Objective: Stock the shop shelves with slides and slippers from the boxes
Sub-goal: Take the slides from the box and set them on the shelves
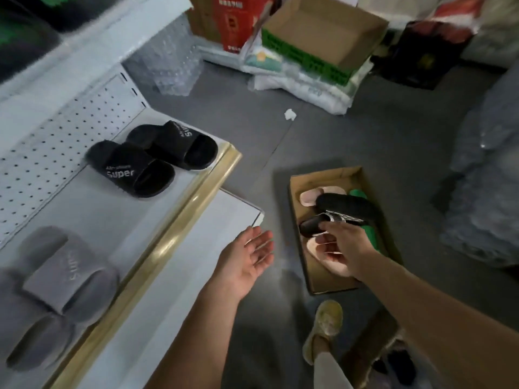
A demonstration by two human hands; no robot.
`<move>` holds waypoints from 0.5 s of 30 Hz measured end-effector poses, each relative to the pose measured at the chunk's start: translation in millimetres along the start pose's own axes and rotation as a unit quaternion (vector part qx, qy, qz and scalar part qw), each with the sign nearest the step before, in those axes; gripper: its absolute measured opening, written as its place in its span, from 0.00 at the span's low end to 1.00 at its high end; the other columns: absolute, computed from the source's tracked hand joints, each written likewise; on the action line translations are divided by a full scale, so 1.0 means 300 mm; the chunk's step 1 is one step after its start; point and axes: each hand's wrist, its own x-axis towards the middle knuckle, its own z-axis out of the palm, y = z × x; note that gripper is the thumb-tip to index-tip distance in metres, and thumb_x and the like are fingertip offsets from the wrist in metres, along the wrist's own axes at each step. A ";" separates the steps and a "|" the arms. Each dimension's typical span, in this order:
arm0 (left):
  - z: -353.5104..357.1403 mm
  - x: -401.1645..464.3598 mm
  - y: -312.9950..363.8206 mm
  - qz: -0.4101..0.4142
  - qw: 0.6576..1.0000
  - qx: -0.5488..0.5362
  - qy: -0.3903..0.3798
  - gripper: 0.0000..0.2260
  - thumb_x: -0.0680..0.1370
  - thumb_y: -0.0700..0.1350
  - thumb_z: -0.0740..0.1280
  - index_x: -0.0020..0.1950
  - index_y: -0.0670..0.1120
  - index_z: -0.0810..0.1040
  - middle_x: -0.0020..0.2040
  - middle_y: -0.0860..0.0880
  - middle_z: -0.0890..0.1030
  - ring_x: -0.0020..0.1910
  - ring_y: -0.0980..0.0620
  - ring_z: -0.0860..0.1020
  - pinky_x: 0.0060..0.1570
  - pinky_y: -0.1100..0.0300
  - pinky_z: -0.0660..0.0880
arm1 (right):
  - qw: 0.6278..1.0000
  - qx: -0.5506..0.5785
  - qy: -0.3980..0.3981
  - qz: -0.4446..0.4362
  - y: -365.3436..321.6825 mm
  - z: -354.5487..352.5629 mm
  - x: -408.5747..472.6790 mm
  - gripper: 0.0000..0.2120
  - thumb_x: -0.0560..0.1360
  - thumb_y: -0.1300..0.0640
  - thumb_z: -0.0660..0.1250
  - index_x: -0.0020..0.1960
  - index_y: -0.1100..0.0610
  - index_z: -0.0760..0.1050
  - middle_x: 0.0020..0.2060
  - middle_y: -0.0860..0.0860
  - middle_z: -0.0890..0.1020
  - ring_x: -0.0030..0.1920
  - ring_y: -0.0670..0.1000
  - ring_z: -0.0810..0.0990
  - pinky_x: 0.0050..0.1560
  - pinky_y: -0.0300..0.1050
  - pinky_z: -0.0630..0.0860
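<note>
A cardboard box (351, 175) lies on the grey floor at the right, holding pink slippers (309, 196), something green (358, 193) and a black slide (345, 204). My right hand (344, 248) reaches into the box and grips a black slide with a striped strap (311, 224), lifting its end. My left hand (247, 261) hovers palm up with straight fingers beside the box, holding nothing. On the white shelf (179, 209) with a gold front rail stand a pair of black "Super" slides (151, 158) and a pair of grey slides (56, 287).
A lower white shelf (196, 248) juts out under the gold rail. At the back stand an open brown box (328, 32), a red carton (230, 18), plastic-wrapped bundles (174, 60) and white bags (309, 85). My foot in a yellowish slipper (325, 327) is on the floor.
</note>
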 end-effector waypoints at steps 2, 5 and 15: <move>0.107 0.096 -0.028 -0.026 0.999 0.021 -0.002 0.09 0.82 0.47 0.62 0.56 0.44 0.77 0.50 0.44 0.84 0.46 0.48 0.81 0.45 0.54 0.76 | 0.999 0.000 0.030 0.010 -0.030 -0.125 0.088 0.06 0.78 0.57 0.65 0.47 0.59 0.78 0.34 0.56 0.80 0.29 0.52 0.77 0.30 0.40 0.72; 0.268 0.227 -0.072 -0.052 0.997 0.060 0.008 0.09 0.82 0.47 0.62 0.57 0.43 0.77 0.51 0.44 0.84 0.49 0.47 0.81 0.48 0.53 0.76 | 0.997 0.014 0.075 0.021 -0.063 -0.306 0.223 0.06 0.77 0.57 0.66 0.45 0.59 0.78 0.32 0.55 0.79 0.28 0.51 0.76 0.30 0.40 0.72; 0.618 0.692 -0.209 -0.115 0.982 0.147 0.032 0.10 0.81 0.44 0.62 0.59 0.42 0.77 0.50 0.43 0.83 0.49 0.46 0.80 0.50 0.52 0.76 | 0.984 0.064 0.140 0.092 -0.047 -0.676 0.657 0.05 0.79 0.58 0.63 0.49 0.56 0.78 0.33 0.55 0.79 0.28 0.51 0.77 0.32 0.40 0.72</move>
